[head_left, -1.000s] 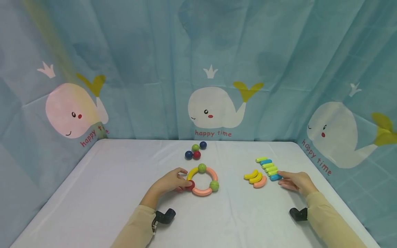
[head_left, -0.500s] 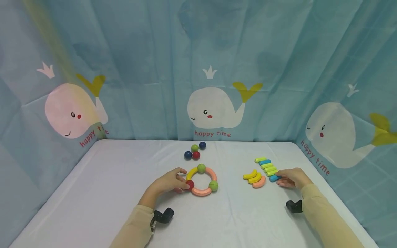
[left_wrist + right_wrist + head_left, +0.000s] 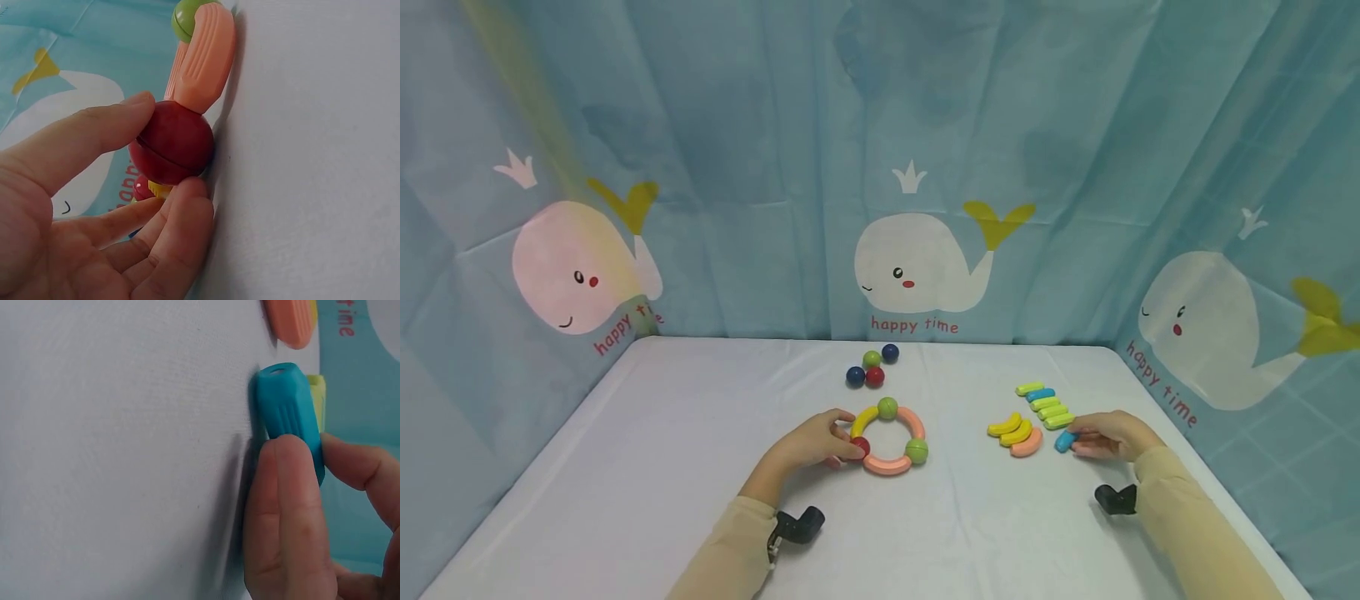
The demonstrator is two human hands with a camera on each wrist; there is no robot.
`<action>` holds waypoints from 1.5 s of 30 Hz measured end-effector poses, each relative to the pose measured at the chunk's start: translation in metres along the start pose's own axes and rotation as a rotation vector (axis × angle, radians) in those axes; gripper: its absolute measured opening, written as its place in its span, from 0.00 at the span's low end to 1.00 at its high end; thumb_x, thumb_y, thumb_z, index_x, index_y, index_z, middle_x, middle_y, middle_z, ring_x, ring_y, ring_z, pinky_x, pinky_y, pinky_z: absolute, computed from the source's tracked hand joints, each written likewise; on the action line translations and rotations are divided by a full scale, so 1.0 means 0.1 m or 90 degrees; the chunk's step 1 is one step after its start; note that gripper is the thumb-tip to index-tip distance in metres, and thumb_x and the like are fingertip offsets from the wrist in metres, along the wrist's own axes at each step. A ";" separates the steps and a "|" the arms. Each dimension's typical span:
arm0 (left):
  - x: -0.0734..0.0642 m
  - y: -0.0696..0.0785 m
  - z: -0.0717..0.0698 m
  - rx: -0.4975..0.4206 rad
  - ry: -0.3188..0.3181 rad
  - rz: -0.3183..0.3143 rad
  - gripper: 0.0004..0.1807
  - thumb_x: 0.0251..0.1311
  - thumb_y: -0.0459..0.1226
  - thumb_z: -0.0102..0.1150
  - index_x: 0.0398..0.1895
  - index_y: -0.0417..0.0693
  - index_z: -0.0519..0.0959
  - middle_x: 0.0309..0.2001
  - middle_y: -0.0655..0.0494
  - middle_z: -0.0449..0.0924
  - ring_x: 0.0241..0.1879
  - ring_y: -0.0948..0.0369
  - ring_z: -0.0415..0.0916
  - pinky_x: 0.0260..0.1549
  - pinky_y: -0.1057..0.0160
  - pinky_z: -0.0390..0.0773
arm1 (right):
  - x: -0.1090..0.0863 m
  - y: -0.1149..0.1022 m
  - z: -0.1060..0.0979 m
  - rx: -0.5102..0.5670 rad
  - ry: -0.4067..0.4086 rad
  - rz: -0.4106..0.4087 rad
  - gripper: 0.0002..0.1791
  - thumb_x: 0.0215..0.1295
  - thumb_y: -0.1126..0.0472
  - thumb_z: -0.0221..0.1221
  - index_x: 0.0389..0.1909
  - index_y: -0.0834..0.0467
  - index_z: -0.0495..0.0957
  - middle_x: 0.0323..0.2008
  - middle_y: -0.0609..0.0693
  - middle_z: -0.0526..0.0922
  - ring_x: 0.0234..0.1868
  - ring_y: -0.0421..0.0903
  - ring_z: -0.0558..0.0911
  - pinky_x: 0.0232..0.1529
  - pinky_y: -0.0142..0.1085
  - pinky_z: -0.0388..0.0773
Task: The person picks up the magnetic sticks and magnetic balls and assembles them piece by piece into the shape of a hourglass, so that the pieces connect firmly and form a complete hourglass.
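Note:
My left hand (image 3: 814, 439) pinches a red ball (image 3: 173, 142) between thumb and fingers. That ball is part of a ring on the table, joined from curved pieces and balls: a yellow arc (image 3: 864, 420), salmon arcs (image 3: 887, 466) and green balls (image 3: 917, 451). Over on the right, my right hand (image 3: 1111, 435) pinches a blue stick (image 3: 288, 403), thumb on one side and fingers on the other. The stick is turned at an angle beside a row of lime sticks (image 3: 1054, 411).
Behind the ring lie loose balls: two dark blue (image 3: 855, 377), one green (image 3: 872, 359) and one red (image 3: 875, 377). Yellow curved pieces (image 3: 1004, 425) and a salmon one (image 3: 1026, 442) sit left of the stick row. A whale-print curtain (image 3: 760, 250) hangs behind the white table (image 3: 700, 400).
My right hand has closed on the nearest blue stick and turned it, pulling it slightly away from the row. The left hand keeps its hold on the red ball.

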State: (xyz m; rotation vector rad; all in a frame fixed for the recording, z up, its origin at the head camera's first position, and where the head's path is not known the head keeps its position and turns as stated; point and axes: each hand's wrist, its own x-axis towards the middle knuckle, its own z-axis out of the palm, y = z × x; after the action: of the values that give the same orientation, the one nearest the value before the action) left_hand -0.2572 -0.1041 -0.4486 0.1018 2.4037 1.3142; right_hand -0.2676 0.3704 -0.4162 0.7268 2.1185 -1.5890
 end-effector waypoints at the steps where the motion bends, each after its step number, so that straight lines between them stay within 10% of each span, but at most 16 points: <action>1: 0.00 0.00 0.00 -0.001 0.000 0.000 0.38 0.52 0.41 0.74 0.66 0.44 0.70 0.40 0.52 0.80 0.30 0.59 0.78 0.35 0.63 0.82 | 0.00 0.01 -0.01 0.009 -0.012 -0.004 0.25 0.65 0.64 0.61 0.57 0.73 0.67 0.26 0.51 0.83 0.28 0.42 0.87 0.40 0.34 0.86; 12: 0.01 -0.02 -0.03 -0.004 -0.024 0.011 0.40 0.49 0.35 0.75 0.68 0.45 0.68 0.38 0.51 0.80 0.30 0.58 0.78 0.34 0.64 0.81 | -0.16 0.04 0.20 0.162 -0.059 -0.128 0.22 0.67 0.66 0.61 0.57 0.73 0.68 0.29 0.48 0.86 0.32 0.41 0.88 0.42 0.34 0.86; 18: 0.01 -0.03 -0.02 -0.006 -0.021 0.021 0.38 0.49 0.35 0.74 0.66 0.46 0.70 0.38 0.52 0.80 0.34 0.59 0.78 0.35 0.64 0.81 | -0.31 -0.14 0.68 0.125 -0.069 -0.242 0.34 0.68 0.60 0.62 0.67 0.74 0.63 0.39 0.43 0.84 0.41 0.36 0.87 0.51 0.32 0.83; 25: 0.02 -0.02 0.00 -0.016 -0.018 0.036 0.37 0.51 0.35 0.73 0.66 0.45 0.70 0.39 0.53 0.81 0.34 0.60 0.78 0.35 0.64 0.82 | -0.37 -0.29 1.28 0.009 -0.040 -0.243 0.32 0.65 0.49 0.65 0.65 0.60 0.72 0.51 0.49 0.87 0.53 0.41 0.85 0.62 0.57 0.74; 32: 0.05 -0.01 0.03 -0.011 -0.011 0.023 0.36 0.51 0.35 0.73 0.66 0.46 0.70 0.38 0.54 0.82 0.33 0.60 0.78 0.34 0.65 0.81 | -0.41 -0.35 1.80 0.041 -0.062 -0.327 0.21 0.63 0.61 0.66 0.54 0.67 0.80 0.47 0.54 0.86 0.43 0.43 0.87 0.53 0.40 0.84; 45: 0.05 -0.01 0.03 -0.018 -0.018 0.024 0.36 0.51 0.35 0.73 0.66 0.46 0.71 0.36 0.54 0.81 0.32 0.60 0.77 0.34 0.65 0.82 | -0.45 -0.39 2.31 -0.010 -0.093 -0.352 0.15 0.60 0.57 0.69 0.46 0.60 0.85 0.44 0.52 0.88 0.43 0.48 0.89 0.54 0.42 0.83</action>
State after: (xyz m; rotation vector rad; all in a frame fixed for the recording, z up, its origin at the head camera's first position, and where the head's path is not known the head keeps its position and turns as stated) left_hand -0.2608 -0.1006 -0.4524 0.1577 2.3699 1.3545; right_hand -0.2555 0.1325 -0.4245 0.0011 2.3389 -1.8167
